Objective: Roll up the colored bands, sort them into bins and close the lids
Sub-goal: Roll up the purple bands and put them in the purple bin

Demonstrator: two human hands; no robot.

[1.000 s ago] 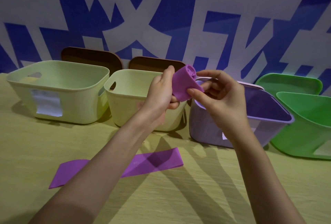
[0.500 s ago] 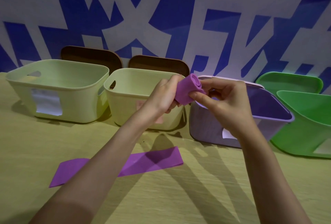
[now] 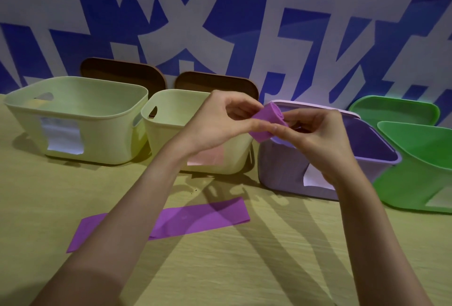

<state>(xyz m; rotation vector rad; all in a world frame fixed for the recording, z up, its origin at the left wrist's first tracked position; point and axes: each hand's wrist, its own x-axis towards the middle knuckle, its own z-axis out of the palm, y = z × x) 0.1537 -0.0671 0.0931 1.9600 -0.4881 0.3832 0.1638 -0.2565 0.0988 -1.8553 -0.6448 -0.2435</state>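
Observation:
A rolled purple band [image 3: 267, 121] is held in the air between both hands, above the near-left rim of the purple bin [image 3: 281, 173]. My left hand [image 3: 220, 122] pinches its left side with thumb and fingers. My right hand [image 3: 315, 136] pinches its right end, fingers curled round it. A second purple band [image 3: 205, 217] lies flat on the table below, partly hidden by my left forearm. Two pale green bins [image 3: 97, 144] [image 3: 166, 139] stand left of the purple one, and a bright green bin [image 3: 415, 183] stands at the far right.
Two brown lids [image 3: 122, 73] [image 3: 215, 83] lean against the blue-and-white wall behind the pale bins. A green lid [image 3: 393, 110] leans behind the green bin, and a lilac lid edge [image 3: 318, 110] shows behind the purple bin. The wooden table [image 3: 244, 269] stretches toward me.
Both hands have lowered the roll slightly toward the purple bin's rim, and the roll has turned more level and tighter between the fingers.

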